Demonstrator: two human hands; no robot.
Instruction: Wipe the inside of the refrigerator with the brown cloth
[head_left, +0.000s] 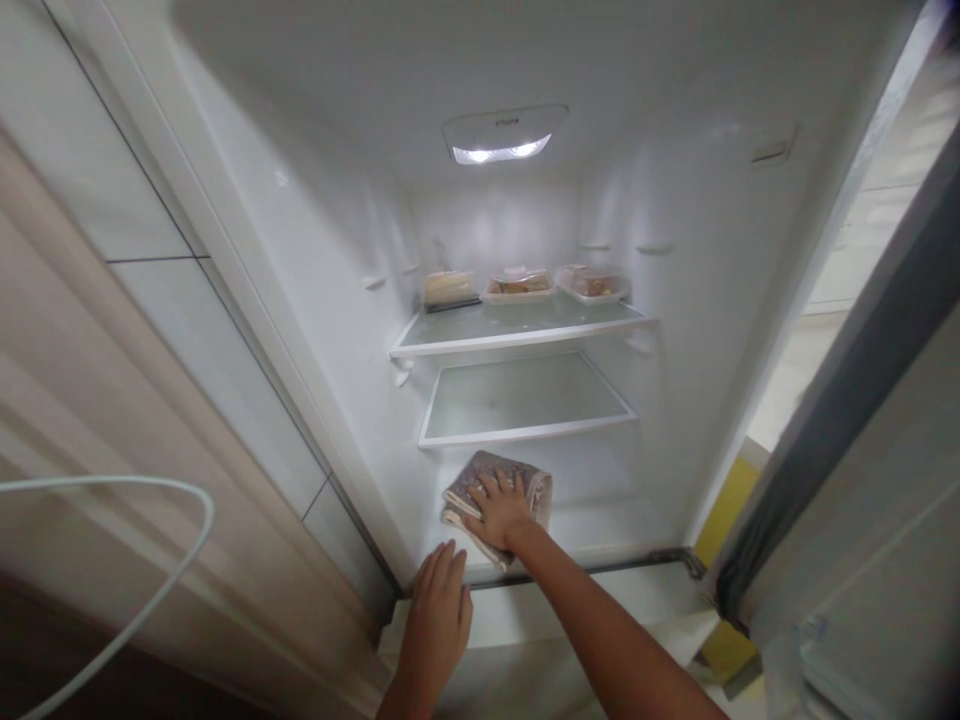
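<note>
A folded, patterned brown cloth [487, 470] lies on the floor of the fridge, towards its left side. On top of it my right hand [501, 510] rests palm down, fingers spread and pressed flat on the fabric. Just left of the cloth and nearer to me, my left hand [441, 595] is at the fridge's front edge, with its fingers stretched out and holding nothing. Whether that hand leans on the edge I cannot tell.
Above the cloth are two glass shelves, a lower shelf [525, 400] and an upper shelf [517, 322] bearing several food packs [519, 283]. The fridge door [847, 420] stands open at right. A pale cable [180, 485] loops at left, beside the tiled wall [217, 370].
</note>
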